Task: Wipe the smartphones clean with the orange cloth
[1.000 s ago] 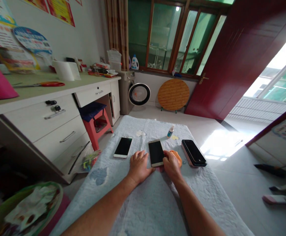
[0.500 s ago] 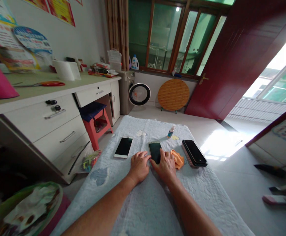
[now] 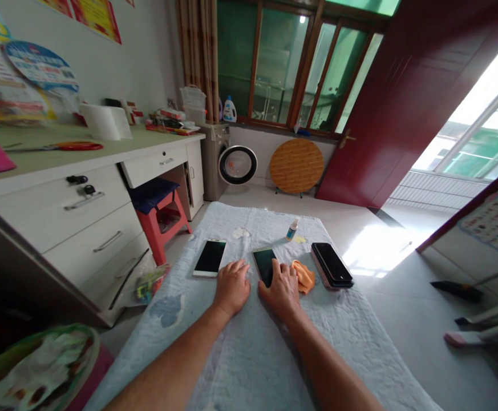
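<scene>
Head view: nearest are the two hands on a covered surface (image 3: 249,365). The left hand (image 3: 233,288) rests palm down on the cover with its fingers slightly spread, holding nothing. The right hand (image 3: 282,290) lies over the lower part of the middle phone (image 3: 263,261), thumb and fingers apart; whether they pinch its edges cannot be told. This phone lies flat, screen up, between the hands. If the grip is only partial, it could slip or twist when pressed or lifted, as the padded cover gives little firm support.

Just beside the right hand, the crumpled orange cloth (image 3: 303,277) could catch under the fingers and be dragged along. To the left, the white phone (image 3: 210,258) lies close to the left fingertips; a sideways sweep could push it toward the nearby edge. On the right, the phone stack (image 3: 332,265) sits near the other edge, so a stray knock from the right forearm could slide the upper one off, onto the hard floor (image 3: 388,325).

Farther back, the small bottle (image 3: 292,230) stands upright on a narrow base. A tug on the cover could topple it, and a loose cap, if it has one, would let it leak.
</scene>
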`<state>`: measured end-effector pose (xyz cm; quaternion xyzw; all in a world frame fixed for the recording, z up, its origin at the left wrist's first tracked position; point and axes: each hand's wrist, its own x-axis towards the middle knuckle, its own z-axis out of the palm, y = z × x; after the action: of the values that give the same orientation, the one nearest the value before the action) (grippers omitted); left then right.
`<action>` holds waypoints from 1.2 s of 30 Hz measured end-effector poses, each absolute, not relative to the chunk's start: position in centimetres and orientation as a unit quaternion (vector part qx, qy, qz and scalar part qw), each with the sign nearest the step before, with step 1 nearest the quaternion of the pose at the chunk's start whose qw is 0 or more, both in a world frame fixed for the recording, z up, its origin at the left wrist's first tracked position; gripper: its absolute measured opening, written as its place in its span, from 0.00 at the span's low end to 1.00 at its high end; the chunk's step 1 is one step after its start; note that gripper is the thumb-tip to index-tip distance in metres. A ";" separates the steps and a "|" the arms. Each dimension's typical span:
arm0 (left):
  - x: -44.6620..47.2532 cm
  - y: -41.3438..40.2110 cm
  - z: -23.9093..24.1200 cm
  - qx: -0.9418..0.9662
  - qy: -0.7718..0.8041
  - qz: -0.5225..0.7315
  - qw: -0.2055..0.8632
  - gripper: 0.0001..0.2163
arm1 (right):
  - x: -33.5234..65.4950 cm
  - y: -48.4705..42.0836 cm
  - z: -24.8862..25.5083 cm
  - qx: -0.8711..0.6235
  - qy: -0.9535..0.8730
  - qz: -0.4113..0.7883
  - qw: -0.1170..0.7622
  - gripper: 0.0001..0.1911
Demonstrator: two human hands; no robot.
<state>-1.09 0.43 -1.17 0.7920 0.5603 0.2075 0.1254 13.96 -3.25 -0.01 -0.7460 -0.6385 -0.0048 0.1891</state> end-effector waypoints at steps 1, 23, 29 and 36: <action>-1.1 0.5 -1.2 0.795 0.557 0.208 0.123 0.20 | 14.0 -3.2 0.1 -0.745 -0.638 0.003 0.194 0.31; -1.2 0.9 -2.1 0.808 0.553 0.190 0.064 0.18 | 29.5 -4.1 4.1 -0.810 -0.483 -0.104 0.316 0.33; -1.3 1.0 -2.2 0.812 0.549 0.191 0.060 0.18 | 31.5 -4.4 3.3 -0.853 -0.452 -0.054 0.255 0.35; -1.3 1.1 -2.5 0.810 0.546 0.203 0.066 0.18 | 31.3 -4.1 2.9 -0.857 -0.460 -0.040 0.227 0.34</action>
<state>-1.31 1.08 -2.54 0.8099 0.5462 0.2031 0.0663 31.28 -4.14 2.87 -0.8573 -0.4601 -0.0397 0.2274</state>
